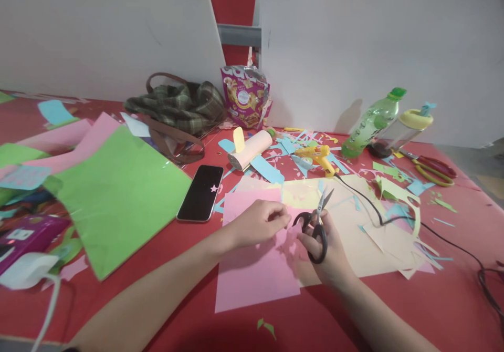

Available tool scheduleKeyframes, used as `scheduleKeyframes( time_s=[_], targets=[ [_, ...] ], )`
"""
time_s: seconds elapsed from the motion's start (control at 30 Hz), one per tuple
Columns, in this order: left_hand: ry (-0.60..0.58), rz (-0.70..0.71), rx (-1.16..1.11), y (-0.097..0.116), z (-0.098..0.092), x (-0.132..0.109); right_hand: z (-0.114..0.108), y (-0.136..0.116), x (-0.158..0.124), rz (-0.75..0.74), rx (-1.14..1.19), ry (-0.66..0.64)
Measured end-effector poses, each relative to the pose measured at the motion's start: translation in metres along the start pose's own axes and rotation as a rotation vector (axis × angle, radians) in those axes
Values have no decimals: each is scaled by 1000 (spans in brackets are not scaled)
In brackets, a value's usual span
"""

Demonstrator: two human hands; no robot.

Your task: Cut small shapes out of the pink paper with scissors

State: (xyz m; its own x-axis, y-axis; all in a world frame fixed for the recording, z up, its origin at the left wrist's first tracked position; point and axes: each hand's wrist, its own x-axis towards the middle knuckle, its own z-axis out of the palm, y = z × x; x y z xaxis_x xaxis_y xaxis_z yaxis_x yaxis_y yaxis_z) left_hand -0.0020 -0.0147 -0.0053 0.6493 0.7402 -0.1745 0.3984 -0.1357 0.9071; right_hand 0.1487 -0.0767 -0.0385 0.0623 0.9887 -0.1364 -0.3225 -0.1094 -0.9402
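My right hand is wrapped around a pair of scissors with black handles, blades pointing up and slightly apart. Between its thumb and fingers is also a small cut piece of pink paper. Close beside that piece, my left hand is closed in a pinch; whatever lies between its fingertips is too small to make out. Under both hands lies a pink sheet of paper, overlapping a cream sheet. Left of them, a black phone has a tiny pink star on its screen.
Behind the sheets lie a paper-covered tube with blue and yellow flaps and a yellow glue gun with a black cord. A green bottle, clear cup, and red-and-yellow-handled scissors are right; green card lies left.
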Motion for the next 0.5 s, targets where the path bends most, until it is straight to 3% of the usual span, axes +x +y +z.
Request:
scheduleKeyframes(
  time_s=[0.17, 0.4, 0.5],
  targets=[
    [-128, 15, 51, 1, 5, -2, 2, 0, 0, -2, 24, -11],
    [-97, 82, 108, 0, 7, -1, 2, -1, 0, 7, -10, -29],
    [-27, 74, 75, 2, 0, 0, 1, 1, 0, 31, -45, -72]
  ],
)
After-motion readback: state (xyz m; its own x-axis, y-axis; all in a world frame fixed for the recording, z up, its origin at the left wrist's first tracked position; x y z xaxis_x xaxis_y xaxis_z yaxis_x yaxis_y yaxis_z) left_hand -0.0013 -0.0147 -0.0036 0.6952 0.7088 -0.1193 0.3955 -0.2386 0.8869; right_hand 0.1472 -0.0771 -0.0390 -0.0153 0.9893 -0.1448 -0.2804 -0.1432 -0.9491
